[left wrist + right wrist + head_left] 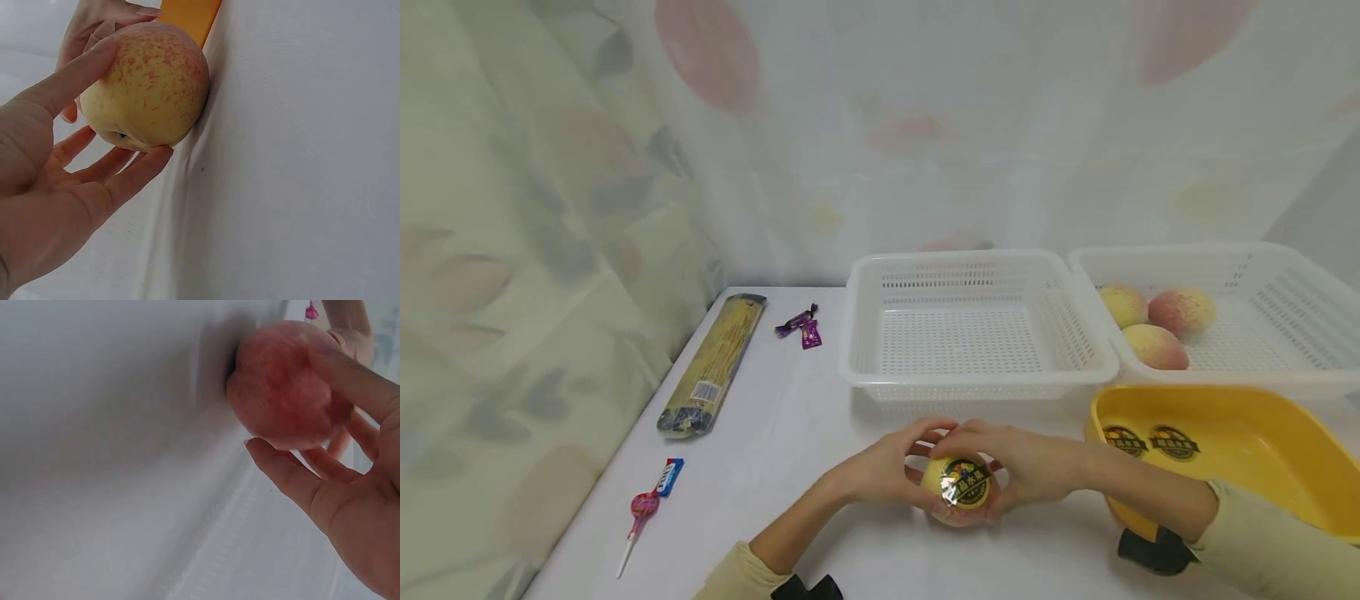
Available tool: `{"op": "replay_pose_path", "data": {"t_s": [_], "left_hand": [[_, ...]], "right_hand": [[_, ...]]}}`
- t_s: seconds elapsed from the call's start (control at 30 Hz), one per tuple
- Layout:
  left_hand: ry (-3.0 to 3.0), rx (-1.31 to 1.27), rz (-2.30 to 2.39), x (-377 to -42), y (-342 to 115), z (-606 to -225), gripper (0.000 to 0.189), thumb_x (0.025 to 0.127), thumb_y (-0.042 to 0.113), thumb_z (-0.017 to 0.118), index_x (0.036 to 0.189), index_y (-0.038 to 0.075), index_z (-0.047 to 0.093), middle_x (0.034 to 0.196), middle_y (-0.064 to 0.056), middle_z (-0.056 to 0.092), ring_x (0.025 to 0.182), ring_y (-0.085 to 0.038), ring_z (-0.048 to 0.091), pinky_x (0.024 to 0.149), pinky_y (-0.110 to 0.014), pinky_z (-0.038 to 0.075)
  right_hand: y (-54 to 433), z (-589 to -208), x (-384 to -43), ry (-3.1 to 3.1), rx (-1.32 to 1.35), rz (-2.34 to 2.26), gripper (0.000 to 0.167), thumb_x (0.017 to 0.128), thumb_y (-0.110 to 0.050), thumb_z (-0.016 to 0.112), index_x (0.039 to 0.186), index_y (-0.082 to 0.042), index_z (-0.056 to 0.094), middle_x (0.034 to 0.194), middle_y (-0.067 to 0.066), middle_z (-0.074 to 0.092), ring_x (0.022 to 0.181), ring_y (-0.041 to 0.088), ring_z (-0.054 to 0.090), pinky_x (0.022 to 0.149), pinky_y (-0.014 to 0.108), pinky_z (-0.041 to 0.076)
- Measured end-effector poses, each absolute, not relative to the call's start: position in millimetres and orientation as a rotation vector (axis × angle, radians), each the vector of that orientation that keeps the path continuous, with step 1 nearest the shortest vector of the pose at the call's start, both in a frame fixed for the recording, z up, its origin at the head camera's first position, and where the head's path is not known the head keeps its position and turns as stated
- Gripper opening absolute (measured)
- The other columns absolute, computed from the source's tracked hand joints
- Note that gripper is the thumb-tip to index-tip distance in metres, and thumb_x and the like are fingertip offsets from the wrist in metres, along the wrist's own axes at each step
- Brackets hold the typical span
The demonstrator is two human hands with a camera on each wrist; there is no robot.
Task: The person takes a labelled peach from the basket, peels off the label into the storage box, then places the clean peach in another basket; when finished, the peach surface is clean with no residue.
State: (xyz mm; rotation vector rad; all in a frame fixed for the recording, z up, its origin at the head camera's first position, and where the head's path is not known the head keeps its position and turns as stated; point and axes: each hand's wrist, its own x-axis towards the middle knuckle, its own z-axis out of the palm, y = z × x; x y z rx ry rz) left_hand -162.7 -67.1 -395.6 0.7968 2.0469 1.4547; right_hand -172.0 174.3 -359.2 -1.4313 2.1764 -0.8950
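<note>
A yellow-and-pink peach (936, 473) rests at the front middle of the white table, held from both sides. On its upper face is a round black-and-gold fruit sticker (966, 483). My left hand (887, 468) grips the left side with thumb and fingers, and my right hand (1033, 462) grips the right side. In the left wrist view the peach (150, 87) shows red flecks and a stem hollow. From the right wrist, the peach (281, 387) looks redder, with the right thumb across its side. Two similar stickers (1175, 443) are on the yellow basin's inner wall.
The yellow basin (1247, 417) stands under my right forearm. Behind are a white basket (955, 379) and another white basket (1262, 342) with three peaches (1182, 312). At left lie packaged noodles (718, 358), purple wrapped candies (808, 329) and a lollipop (643, 508) beside a blue-wrapped candy (670, 477).
</note>
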Motion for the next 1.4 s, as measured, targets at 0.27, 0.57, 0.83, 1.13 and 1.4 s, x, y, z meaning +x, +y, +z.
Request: {"op": "replay_pose_path", "data": {"t_s": [0.27,0.57,0.83,1.13,1.4], "left_hand": [[2.04,0.784,1.432,-163,-66,-397,0.074,0.074,0.007,0.082,0.138,0.016,0.047,0.128,0.007,0.051,0.119,-0.015,0.048,0.088,-0.024,0.051],[2.024,0.772,1.443,-164,-66,-396,0.066,0.074,0.005,0.081,0.133,0.014,0.053,0.125,0.01,0.053,0.117,-0.012,0.048,0.088,-0.024,0.05],[2.012,0.762,1.459,-164,-65,-397,0.066,0.074,0.002,0.081,0.133,0.013,0.052,0.126,0.009,0.052,0.118,-0.014,0.048,0.088,-0.025,0.051],[1.998,0.744,1.461,-163,-65,-395,0.066,0.074,0.003,0.081,0.133,0.013,0.053,0.126,0.009,0.052,0.119,-0.014,0.047,0.088,-0.025,0.051],[2.004,0.74,1.454,-164,-65,-395,0.067,0.074,-0.001,0.08,0.133,0.015,0.052,0.129,0.007,0.051,0.119,-0.016,0.048,0.089,-0.025,0.05]], "right_hand": [[199,-353,-171,2.29,-0.918,-1.157,0.06,0.087,-0.034,0.071,0.137,-0.013,0.046,0.125,0.009,0.055,0.114,0.032,0.052,0.085,0.036,0.054],[212,-358,-163,1.753,-0.223,-1.589,0.045,0.098,-0.026,0.055,0.123,0.011,0.052,0.1,0.015,0.065,0.089,0.025,0.066,0.073,0.037,0.058],[198,-365,-153,1.647,-0.191,-1.556,0.037,0.096,-0.03,0.056,0.11,0.003,0.062,0.095,0.013,0.066,0.073,0.015,0.068,0.065,0.029,0.058],[181,-362,-154,1.849,-0.208,-1.553,0.031,0.091,-0.019,0.066,0.107,0.007,0.062,0.082,0.013,0.068,0.065,0.015,0.067,0.06,0.028,0.058],[200,-340,-160,1.925,-0.221,-1.578,0.028,0.092,-0.019,0.065,0.104,0.006,0.061,0.088,0.013,0.068,0.072,0.018,0.067,0.068,0.032,0.058]]}}
